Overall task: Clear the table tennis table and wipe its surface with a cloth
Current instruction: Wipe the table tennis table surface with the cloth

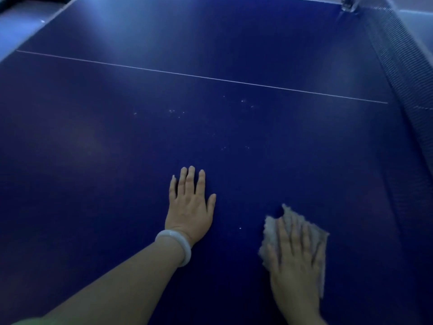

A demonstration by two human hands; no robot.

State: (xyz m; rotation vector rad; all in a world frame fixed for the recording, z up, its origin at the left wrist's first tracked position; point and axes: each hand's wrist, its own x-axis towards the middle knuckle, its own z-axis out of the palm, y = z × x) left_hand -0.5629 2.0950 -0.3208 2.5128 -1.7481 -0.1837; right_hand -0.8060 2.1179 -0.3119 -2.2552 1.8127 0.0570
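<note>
The bench [117, 148] has a smooth, deep blue painted top with a soft sheen that throws back pale patches of light toward its far end; small whitish specks [174, 111] dot the finish. A thin white line [201, 77] is painted across it. The cloth [271, 227] looks grey, soft and fuzzy, with frayed edges. The net [403, 73] is a dark woven mesh. The bangle [181, 245] looks pale, smooth and glossy.

Games room: blue table tennis table [117, 137], white centre line [201, 77], net [403, 66].
</note>
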